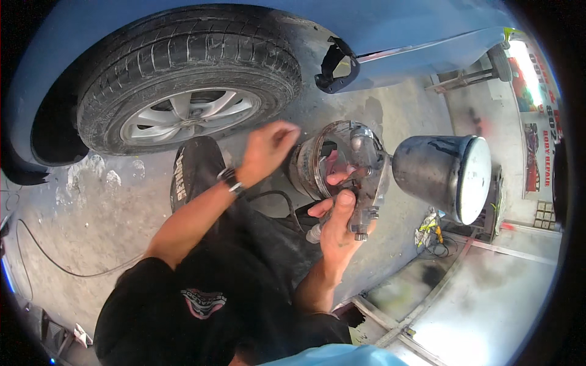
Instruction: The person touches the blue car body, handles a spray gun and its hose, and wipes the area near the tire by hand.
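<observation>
My right hand grips a metal spray gun, whose silver cup sticks out sideways to the right. Just behind the gun is a round, smeared metal can with pinkish content or reflections inside; whether the gun touches it I cannot tell. My left hand is held left of the can, fingers curled together; whatever may be in them is too small or hidden to make out. A dark hose loops below the can, beside my dark-clad leg.
A car tire with a silver wheel and blue-grey bodywork fill the top. A thin cable crosses the concrete floor at left. At right are signs, a yellow object and pale, paint-stained panels.
</observation>
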A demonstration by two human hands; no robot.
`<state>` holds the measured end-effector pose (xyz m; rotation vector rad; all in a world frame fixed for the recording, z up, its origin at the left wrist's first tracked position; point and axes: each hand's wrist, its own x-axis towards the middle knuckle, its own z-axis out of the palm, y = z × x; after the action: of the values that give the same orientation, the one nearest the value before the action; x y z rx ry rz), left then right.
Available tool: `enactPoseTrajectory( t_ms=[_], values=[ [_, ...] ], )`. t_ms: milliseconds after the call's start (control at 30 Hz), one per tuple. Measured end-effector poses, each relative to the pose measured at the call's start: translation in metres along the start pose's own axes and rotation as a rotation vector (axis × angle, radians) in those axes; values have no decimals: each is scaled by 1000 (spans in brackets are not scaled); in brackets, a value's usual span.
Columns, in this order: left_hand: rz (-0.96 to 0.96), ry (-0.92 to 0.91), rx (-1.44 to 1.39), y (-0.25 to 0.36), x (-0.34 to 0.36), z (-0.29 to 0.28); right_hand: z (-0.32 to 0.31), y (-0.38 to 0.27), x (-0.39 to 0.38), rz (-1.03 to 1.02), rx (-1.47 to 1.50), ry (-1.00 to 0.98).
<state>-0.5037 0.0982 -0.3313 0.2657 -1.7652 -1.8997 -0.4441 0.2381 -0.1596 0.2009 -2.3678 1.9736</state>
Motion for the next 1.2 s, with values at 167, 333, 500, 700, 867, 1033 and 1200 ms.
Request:
enactPoseTrajectory(
  t_ms=[167,333,500,700,867,1033,1200],
  values=[
    [-91,-17,-306,36,73,67,-20,15,2,1,13,-30],
    [-58,135,-517,36,103,94,-34,57,15,-17,117,-8],
    [-18,156,-504,39,109,93,-44,83,19,31,208,-16],
    [-31,146,-498,43,119,89,-55,102,16,62,222,-9],
    [-10,147,-490,42,120,91,-62,97,17,52,240,3],
    [-21,162,-488,39,124,89,-56,100,18,51,245,-4],
    [-51,188,-500,46,120,93,-57,98,17,37,241,-40]
  ],
)
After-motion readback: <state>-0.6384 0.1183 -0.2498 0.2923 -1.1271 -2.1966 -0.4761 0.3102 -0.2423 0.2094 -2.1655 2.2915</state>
